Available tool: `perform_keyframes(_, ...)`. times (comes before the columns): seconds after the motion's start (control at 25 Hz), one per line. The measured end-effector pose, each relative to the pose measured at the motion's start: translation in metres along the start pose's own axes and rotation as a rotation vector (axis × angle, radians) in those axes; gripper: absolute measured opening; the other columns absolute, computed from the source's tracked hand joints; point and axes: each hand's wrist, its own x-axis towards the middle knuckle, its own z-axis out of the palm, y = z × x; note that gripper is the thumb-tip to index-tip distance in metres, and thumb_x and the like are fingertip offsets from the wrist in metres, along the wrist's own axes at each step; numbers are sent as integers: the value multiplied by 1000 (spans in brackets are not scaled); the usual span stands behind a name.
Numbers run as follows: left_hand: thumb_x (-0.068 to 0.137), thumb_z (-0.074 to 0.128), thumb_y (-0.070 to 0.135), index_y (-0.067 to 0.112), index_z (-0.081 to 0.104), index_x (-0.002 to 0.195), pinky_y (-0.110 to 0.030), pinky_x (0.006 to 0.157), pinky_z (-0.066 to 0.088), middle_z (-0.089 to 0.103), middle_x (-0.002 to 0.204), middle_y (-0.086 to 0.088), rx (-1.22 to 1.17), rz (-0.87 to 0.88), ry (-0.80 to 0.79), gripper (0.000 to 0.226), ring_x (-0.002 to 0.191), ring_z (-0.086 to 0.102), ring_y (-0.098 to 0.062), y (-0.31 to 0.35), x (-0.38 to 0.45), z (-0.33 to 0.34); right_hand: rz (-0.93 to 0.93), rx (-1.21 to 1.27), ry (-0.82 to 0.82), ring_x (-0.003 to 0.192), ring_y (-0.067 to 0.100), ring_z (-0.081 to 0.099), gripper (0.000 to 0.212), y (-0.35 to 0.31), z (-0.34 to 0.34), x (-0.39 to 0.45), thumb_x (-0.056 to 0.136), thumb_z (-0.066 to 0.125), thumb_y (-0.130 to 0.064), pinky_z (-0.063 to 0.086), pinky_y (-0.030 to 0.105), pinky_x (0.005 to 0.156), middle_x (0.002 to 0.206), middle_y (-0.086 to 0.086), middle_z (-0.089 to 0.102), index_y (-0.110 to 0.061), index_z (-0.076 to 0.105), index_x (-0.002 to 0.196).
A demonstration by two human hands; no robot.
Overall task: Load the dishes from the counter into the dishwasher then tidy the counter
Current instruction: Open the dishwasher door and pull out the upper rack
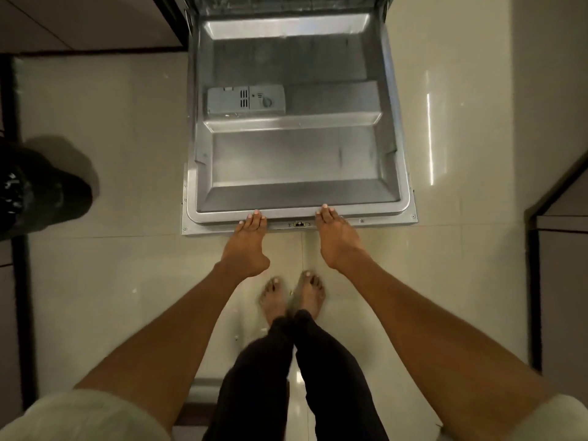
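We rest our left hand (249,237) and right hand (334,238) on the near edge of the lowered dishwasher door (296,167) at centre frame, fingers straight and close together, laid flat over the rim rather than curled round it. The door's steel inner face fills the upper middle, with the grey detergent dispenser (245,99) left of centre. Our bare feet (291,296) stand on the pale tiled floor (105,265) below, and a black bin bag (38,189) sits at the left edge.

A: where's everything?
B: door (296,160) folded down flat ahead, dispenser (245,99) on its left half. Both hands on its near edge, left hand (249,237) left of the latch (298,224), right hand (334,237) right. Bag (41,189) on the floor (105,138), far left.
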Motion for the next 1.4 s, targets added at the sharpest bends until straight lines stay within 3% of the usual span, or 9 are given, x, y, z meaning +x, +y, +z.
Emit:
perform_keyframes(0.32, 81, 56, 11, 8, -4, 157, -36, 124, -3, -14, 164, -11, 55, 2, -18, 97, 152, -11, -22, -29, 63, 84, 29, 43, -15, 154, 31, -10, 76, 0, 94, 61, 97, 37, -1, 4, 39, 126, 165, 20, -15, 1, -11, 156)
perform_keyframes(0.84, 85, 52, 14, 5, -7, 156, -37, 124, -1, -14, 164, -15, 138, 10, -6, 93, 153, -9, -26, -43, 102, 127, 42, 26, -59, 153, 34, -12, 77, 4, 138, 103, 97, 38, -8, 3, 39, 126, 163, 23, -17, 5, -12, 154)
perform_keyframes(1.08, 88, 49, 14, 3, -7, 156, -39, 124, 0, -16, 163, -17, 142, -1, 5, 89, 152, -11, -27, -36, 93, 108, 52, 24, -65, 154, 33, -10, 77, 2, 116, 96, 98, 39, -13, 3, 39, 126, 163, 24, -16, 5, -12, 154)
perform_keyframes(1.24, 91, 49, 16, 1, -8, 155, -40, 124, 1, -12, 164, -17, 103, -3, -103, 87, 152, -9, -28, -29, 90, 106, 78, 164, -148, 155, 28, 0, 77, 0, 102, 94, 99, 46, -16, 9, 35, 126, 166, 18, -8, 2, -1, 157)
perform_keyframes(1.4, 90, 49, 12, 2, -6, 156, -38, 124, 3, -11, 165, -15, 30, 23, -47, 86, 153, -6, -26, -7, 71, 49, 52, 164, -86, 155, 27, 3, 74, -3, 44, 72, 100, 45, -18, 10, 35, 126, 167, 17, -4, 0, 3, 158)
